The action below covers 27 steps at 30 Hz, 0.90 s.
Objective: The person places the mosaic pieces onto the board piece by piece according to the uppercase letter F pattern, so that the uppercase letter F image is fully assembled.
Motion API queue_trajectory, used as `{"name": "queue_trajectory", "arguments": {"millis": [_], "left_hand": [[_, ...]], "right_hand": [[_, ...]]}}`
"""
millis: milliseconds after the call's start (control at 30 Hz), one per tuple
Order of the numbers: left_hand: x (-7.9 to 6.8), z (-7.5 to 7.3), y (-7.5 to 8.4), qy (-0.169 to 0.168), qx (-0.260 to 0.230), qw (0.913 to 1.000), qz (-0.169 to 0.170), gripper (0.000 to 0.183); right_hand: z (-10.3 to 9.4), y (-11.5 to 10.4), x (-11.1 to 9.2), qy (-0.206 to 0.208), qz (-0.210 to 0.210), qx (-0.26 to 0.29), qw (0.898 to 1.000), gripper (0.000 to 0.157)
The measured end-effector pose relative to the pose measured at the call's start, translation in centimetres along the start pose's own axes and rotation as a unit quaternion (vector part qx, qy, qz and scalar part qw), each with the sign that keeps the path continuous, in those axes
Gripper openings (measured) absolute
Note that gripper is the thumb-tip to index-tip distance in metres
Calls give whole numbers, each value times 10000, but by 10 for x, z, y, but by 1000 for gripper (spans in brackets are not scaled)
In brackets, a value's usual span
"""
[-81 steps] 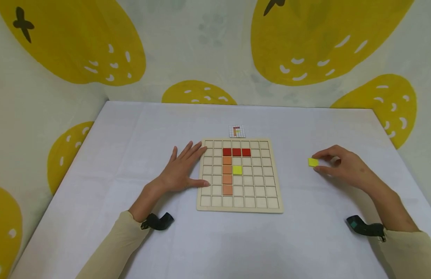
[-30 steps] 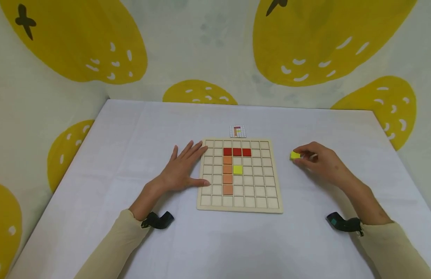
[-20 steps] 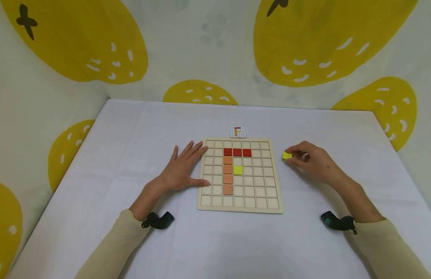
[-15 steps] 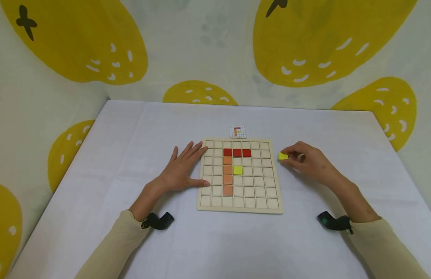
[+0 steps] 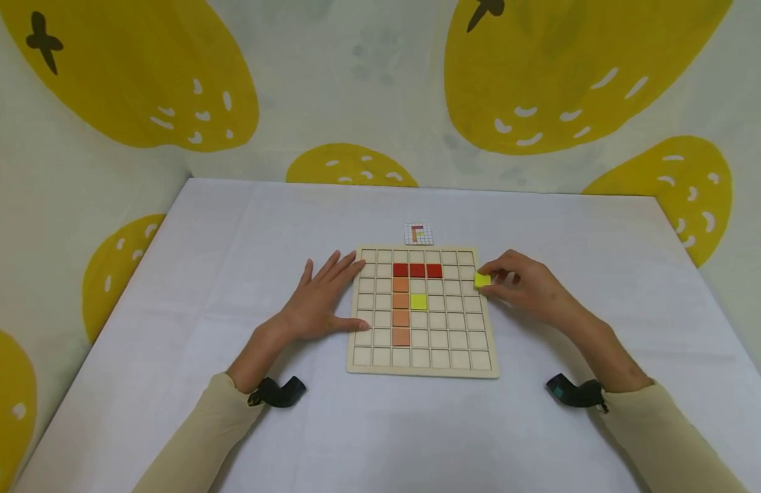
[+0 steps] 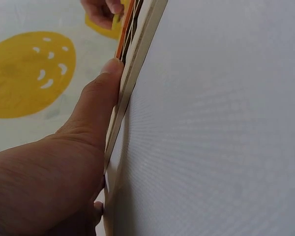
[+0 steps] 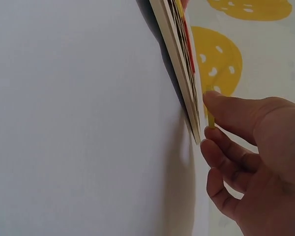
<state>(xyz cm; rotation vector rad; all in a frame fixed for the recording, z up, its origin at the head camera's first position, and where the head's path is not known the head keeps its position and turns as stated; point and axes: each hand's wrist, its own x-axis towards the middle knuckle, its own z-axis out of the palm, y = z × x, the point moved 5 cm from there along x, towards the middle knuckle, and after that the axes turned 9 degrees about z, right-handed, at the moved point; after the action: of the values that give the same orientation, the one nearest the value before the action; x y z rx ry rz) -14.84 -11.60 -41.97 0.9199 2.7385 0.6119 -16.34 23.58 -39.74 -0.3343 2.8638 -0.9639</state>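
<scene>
A square wooden grid board lies on the table. Its recesses hold a row of three red tiles, a column of several orange tiles below the leftmost red one, and a yellow tile right of that column. My left hand is spread on the board's left edge, its thumb and fingertips on the frame. Between thumb and fingertips, my right hand pinches another yellow tile, which overlaps the board's right edge in the head view. The right wrist view shows this tile edge-on, raised above the board.
A small printed card with a coloured grid pattern lies just behind the board. White cloth covers the table. Walls with a yellow fruit print stand behind and at the left. A black wrist camera juts from the right sleeve.
Carrying the yellow tile, my right hand has moved left from the open table to the board's right edge. My left hand and the tiles on the board have stayed in place.
</scene>
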Motion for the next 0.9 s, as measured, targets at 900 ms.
{"name": "queue_trajectory", "arguments": {"millis": [900], "left_hand": [[0,1,-1,29,30,10000,0,113]], "right_hand": [[29,-31,7,-579,123,-98,9982,32]]}}
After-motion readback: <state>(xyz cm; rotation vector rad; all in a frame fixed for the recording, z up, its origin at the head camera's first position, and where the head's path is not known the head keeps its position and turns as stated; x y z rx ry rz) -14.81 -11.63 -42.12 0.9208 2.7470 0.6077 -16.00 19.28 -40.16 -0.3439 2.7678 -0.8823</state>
